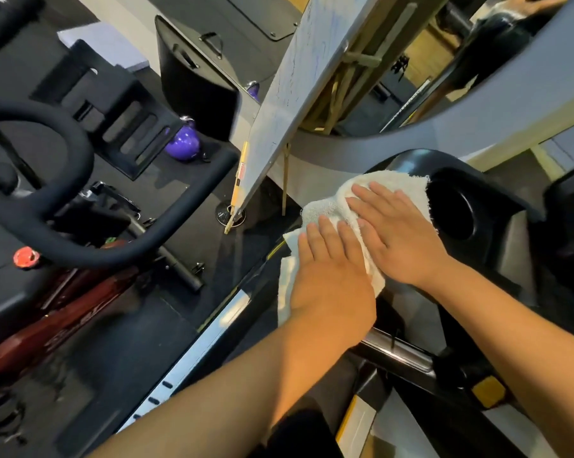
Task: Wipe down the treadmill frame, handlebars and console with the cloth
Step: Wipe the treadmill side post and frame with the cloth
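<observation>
Currently: left hand (pixel 331 276) and right hand (pixel 402 239) flat, fingers straight, pressing white cloth (pixel 389 183) onto treadmill console (pixel 402 161), left of cup holder (pixel 457 213).

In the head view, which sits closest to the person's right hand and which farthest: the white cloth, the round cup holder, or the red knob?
1. white cloth: pressed flat under the right hand, touching it.
2. cup holder: just right of the hand, not touched.
3. red knob: far off to the left.
</observation>
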### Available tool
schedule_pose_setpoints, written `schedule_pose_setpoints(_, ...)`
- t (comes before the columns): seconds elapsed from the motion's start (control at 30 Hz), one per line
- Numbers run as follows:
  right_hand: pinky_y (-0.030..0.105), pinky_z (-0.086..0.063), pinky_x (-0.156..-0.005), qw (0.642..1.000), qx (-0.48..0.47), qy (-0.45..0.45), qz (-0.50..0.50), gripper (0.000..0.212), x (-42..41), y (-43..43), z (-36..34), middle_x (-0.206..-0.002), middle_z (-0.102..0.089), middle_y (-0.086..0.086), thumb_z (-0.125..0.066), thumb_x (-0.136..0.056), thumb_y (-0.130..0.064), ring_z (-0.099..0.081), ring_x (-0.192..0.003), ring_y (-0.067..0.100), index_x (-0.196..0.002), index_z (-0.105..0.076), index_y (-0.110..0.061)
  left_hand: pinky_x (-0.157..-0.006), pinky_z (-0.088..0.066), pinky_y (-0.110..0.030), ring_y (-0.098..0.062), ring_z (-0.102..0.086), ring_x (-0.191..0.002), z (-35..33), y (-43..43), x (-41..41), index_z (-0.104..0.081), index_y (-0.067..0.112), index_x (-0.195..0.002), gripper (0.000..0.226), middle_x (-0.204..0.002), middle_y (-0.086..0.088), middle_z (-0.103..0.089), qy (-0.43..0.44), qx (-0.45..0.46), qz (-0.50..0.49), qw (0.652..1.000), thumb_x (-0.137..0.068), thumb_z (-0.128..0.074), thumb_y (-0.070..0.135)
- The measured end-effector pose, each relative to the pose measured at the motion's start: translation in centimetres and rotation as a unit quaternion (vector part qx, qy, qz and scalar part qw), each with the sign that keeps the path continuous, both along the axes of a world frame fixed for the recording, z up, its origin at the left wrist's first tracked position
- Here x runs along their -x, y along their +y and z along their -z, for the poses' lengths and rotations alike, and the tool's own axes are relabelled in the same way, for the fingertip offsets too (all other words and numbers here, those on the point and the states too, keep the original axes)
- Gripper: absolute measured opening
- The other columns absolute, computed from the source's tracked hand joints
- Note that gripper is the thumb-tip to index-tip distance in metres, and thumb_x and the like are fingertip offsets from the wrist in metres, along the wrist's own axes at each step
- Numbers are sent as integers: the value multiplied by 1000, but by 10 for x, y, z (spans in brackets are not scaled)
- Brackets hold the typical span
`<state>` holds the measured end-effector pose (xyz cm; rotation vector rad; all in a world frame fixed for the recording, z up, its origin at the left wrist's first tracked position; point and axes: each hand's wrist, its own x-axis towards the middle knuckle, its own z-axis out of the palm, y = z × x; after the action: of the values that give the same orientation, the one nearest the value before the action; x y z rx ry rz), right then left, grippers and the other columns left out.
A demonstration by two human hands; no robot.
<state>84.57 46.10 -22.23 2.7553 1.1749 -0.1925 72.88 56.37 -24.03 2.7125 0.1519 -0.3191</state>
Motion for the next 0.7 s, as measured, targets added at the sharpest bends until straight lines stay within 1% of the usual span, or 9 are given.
schedule_pose_setpoints(0.13,46,-10,-120,1000,-6,-9,-6,61,0,0,0,-157,-29,1,-9,-97,-42,-17,-148,21,-148,-35,-21,-121,-4,-54,-48,-4,-148,11,-6,2,6,-4,-153,76,-159,-34,2,-46,-4,-37,998,-103,-27,44)
schedule_pose_setpoints(0.23,47,-10,-120,1000,-10,-3,-15,63,-1,1,0,-157,-29,-1,-6,-96,-44,-17,-148,21,-149,-34,-23,-120,-13,-49,-42,-20,-147,12,-5,1,-11,1,-155,76,-160,-26,-15,-93,24,-67,993,-101,-35,49)
schedule_pose_setpoints(0.3,44,-5,-120,999,-5,18,-27,64,-5,-3,-1,-158,-26,-4,-4,-95,-47,-14,-148,19,-149,-32,-27,-120,-16,-47,-38,-22,-147,12,-4,0,-11,5,-156,74,-161,-21,-17,-78,35,-67,994,-101,-32,51)
schedule_pose_setpoints(0.37,41,-2,-120,998,4,44,-45,62,-14,-7,-4,-159,-23,-7,-6,-95,-49,-11,-149,18,-149,-30,-31,-118,-22,-51,-41,-25,-143,16,-6,-6,-9,2,-155,78,-158,-24,-19,-67,-13,-39,997,-98,-22,54)
schedule_pose_setpoints(0.43,42,-9,-119,996,9,45,-73,61,-20,-11,-5,-156,-30,-5,-9,-96,-48,-20,-147,21,-148,-35,-29,-112,-25,-53,-45,-28,-136,21,-11,-15,-12,-2,-153,83,-152,-28,-24,-57,-59,-10,997,-93,-9,55)
schedule_pose_setpoints(0.5,48,-24,-115,995,12,19,-96,60,-22,-14,-5,-148,-44,2,-16,-95,-43,-37,-139,27,-142,-46,-22,-107,-27,-50,-42,-31,-129,22,-15,-23,-19,-3,-149,81,-147,-28,-30,-53,-79,-24,995,-89,2,47)
schedule_pose_setpoints(0.53,49,-27,-114,995,7,18,-101,60,-24,-15,-5,-147,-46,3,-17,-95,-42,-39,-138,28,-141,-47,-20,-108,-27,-49,-42,-31,-129,20,-16,-26,-20,-3,-149,82,-147,-28,-29,-53,-91,-26,994,-88,6,45)
schedule_pose_setpoints(0.6,46,-18,-118,994,8,30,-109,66,-31,-17,-6,-154,-36,0,-10,-92,-48,-28,-144,24,-146,-38,-24,-113,-24,-50,-43,-28,-136,15,-17,-26,-17,-5,-151,85,-152,-30,-24,-56,-85,-32,994,-88,8,47)
schedule_pose_setpoints(0.7,40,-3,-120,993,4,50,-103,61,-44,-20,-7,-161,-16,-5,-11,-95,-55,-8,-148,18,-151,-23,-32,-117,-28,-48,-38,-35,-140,12,-17,-22,-28,-3,-149,80,-152,-24,-35,-95,-28,-90,991,-92,-15,52)
